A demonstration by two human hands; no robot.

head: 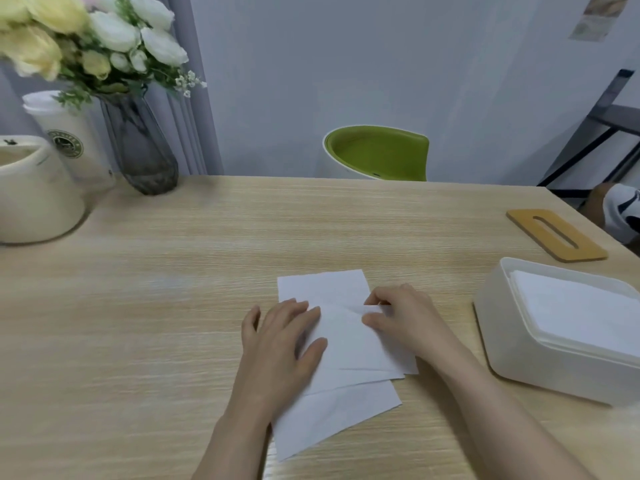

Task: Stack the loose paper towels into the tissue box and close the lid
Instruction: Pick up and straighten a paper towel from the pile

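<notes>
Several loose white paper towels (346, 344) lie overlapping on the wooden table (138, 306) in front of me. My left hand (280, 341) rests flat on their left side with fingers spread. My right hand (401, 320) pinches the raised edge of the top towel between thumb and fingers. To the right stands the white tissue box (512, 344), open on top, with a stack of towels (581, 310) inside. Its wooden lid (554, 233) with a slot lies flat on the table behind the box.
At the back left stand a dark glass vase of flowers (138, 147), a paper cup (72, 140) and a cream round container (34, 192). A green chair (377, 154) sits beyond the far table edge. A shoe (620, 213) shows at far right.
</notes>
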